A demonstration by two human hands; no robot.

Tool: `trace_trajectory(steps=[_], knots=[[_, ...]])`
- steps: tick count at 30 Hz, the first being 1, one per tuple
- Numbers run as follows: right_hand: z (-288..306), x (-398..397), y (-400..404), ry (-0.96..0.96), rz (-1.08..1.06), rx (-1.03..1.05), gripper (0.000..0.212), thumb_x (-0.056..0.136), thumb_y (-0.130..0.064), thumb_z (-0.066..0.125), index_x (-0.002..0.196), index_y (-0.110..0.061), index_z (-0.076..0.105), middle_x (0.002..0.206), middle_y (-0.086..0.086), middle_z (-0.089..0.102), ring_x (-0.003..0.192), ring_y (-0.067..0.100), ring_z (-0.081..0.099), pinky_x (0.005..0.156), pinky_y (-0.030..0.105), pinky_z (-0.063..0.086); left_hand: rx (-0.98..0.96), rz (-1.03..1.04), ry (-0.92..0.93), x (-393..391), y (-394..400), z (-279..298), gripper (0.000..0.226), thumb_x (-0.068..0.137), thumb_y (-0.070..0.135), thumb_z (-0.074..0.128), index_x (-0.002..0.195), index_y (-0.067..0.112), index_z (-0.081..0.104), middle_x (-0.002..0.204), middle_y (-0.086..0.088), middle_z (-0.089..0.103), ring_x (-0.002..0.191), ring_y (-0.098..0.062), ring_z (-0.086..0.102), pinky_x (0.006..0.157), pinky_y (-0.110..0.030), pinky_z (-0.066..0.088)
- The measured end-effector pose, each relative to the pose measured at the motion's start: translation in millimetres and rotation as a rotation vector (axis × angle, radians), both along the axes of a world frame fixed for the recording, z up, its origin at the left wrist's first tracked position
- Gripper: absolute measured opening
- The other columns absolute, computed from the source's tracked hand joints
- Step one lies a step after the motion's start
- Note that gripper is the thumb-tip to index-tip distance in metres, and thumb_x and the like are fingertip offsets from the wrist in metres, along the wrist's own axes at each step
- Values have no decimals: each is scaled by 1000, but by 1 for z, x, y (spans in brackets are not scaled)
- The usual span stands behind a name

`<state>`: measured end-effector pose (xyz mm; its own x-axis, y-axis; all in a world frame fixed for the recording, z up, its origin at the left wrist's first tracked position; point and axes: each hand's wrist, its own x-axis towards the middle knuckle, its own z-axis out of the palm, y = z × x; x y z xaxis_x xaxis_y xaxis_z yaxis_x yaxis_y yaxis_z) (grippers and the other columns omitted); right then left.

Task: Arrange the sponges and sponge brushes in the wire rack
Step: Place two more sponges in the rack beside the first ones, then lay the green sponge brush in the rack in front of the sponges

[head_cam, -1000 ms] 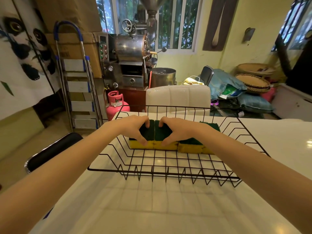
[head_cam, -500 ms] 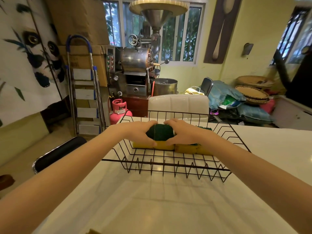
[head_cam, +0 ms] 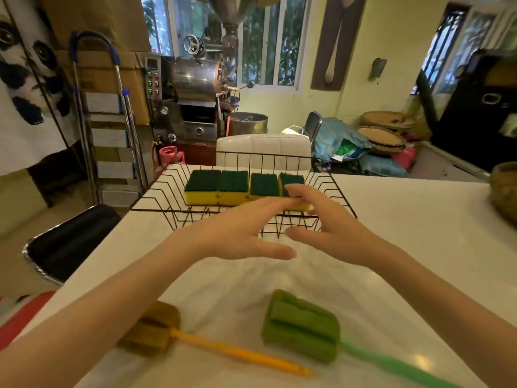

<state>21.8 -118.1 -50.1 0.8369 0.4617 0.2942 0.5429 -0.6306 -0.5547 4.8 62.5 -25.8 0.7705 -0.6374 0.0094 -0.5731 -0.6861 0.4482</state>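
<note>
A black wire rack (head_cam: 156,193) with slanted sides sits at the far edge of the white glossy counter (head_cam: 405,247). Inside it, four rectangular sponges with dark green scouring tops and yellow foam bodies (head_cam: 233,187) lie flat in a row across the rack, side by side and touching along their edges; the rightmost one is partly hidden behind fingers. Both hands hover above the counter just in front of the rack's near rim, empty, with fingers spread and slightly blurred. The left hand (head_cam: 237,233) reaches in from the lower left, palm turned down, its fingertips lying over the rack's front edge and the thumb pointing toward the right. The right hand (head_cam: 330,233) comes in from the lower right, its fingers raised in front of the rightmost sponge; whether they touch it cannot be told. The two hands are close together but apart, neither closed on anything. Nearer the camera, two sponge brushes lie on the counter outside the rack: a sponge brush with a brownish foam head and an orange plastic handle (head_cam: 195,341) on the left, and a sponge brush with a thick green foam head and a light green handle (head_cam: 302,326) on the right, their handles pointing toward the lower right.
</note>
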Motion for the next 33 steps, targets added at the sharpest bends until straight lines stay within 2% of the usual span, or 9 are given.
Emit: trace_trajectory(steps=[2, 4, 7, 10, 13, 17, 23, 28, 33], knots=[[-10, -18, -14, 1, -12, 16, 66, 81, -34, 64, 137, -30, 29, 138, -12, 39, 123, 1, 38, 100, 22, 32, 33, -37, -9, -16, -10, -11, 83, 75, 56, 54, 140, 37, 7, 153, 16, 10, 137, -2, 14, 109, -24, 16], [-21, -36, -29, 17, -35, 20, 67, 78, -40, 63, 136, -34, 29, 139, -14, 38, 123, 0, 37, 100, 21, 31, 54, -67, 4, -28, -20, -21, 82, 74, 58, 56, 139, 39, 10, 152, 18, 10, 135, -1, 12, 107, -22, 14], [-35, -61, -50, 102, -77, 21, 67, 72, -49, 60, 131, -39, 30, 138, -15, 40, 120, 1, 41, 99, 22, 36, 78, -128, 27, -38, -33, -32, 80, 72, 56, 60, 137, 40, 17, 151, 18, 14, 134, -1, 14, 102, -18, 13], [-45, -83, -68, 168, -95, -49, 62, 68, -56, 58, 124, -43, 35, 128, -17, 46, 110, -3, 46, 87, 12, 38, 77, -166, 57, -42, -40, -42, 77, 70, 53, 65, 134, 42, 24, 146, 19, 25, 128, 1, 22, 101, -16, 18], [-51, -99, -81, 199, -75, -106, 52, 64, -59, 60, 112, -44, 43, 114, -15, 54, 95, -1, 50, 72, 5, 36, 78, -194, 72, -43, -45, -47, 71, 68, 54, 67, 129, 42, 33, 138, 19, 36, 122, 0, 32, 103, -21, 29], [-57, -109, -90, 195, -50, -138, 42, 66, -45, 69, 105, -36, 55, 95, -13, 54, 79, 5, 48, 66, 7, 36, 113, -213, 96, -42, -49, -51, 61, 67, 56, 65, 122, 44, 41, 127, 19, 44, 113, 1, 38, 96, -20, 34], [-54, -111, -92, 231, -38, -138, 15, 73, -26, 73, 86, -23, 67, 67, -7, 55, 60, 8, 47, 57, 16, 39, 131, -213, 96, -43, -50, -50, 56, 63, 53, 70, 113, 34, 54, 108, 15, 57, 96, -2, 50, 80, -14, 45], [-47, -105, -90, 240, -33, -154, 4, 78, -22, 68, 81, -20, 69, 63, -8, 57, 59, 4, 49, 54, 10, 35, 169, -208, 81, -39, -50, -44, 54, 66, 49, 71, 114, 34, 52, 109, 12, 58, 97, -6, 52, 84, -23, 49], [-32, -90, -84, 200, -41, -90, 2, 79, -21, 68, 77, -22, 67, 61, -10, 58, 57, 1, 51, 53, 9, 35, 144, -159, 19, -28, -41, -28, 54, 68, 47, 69, 116, 34, 50, 106, 14, 52, 96, -6, 48, 80, -16, 43]])
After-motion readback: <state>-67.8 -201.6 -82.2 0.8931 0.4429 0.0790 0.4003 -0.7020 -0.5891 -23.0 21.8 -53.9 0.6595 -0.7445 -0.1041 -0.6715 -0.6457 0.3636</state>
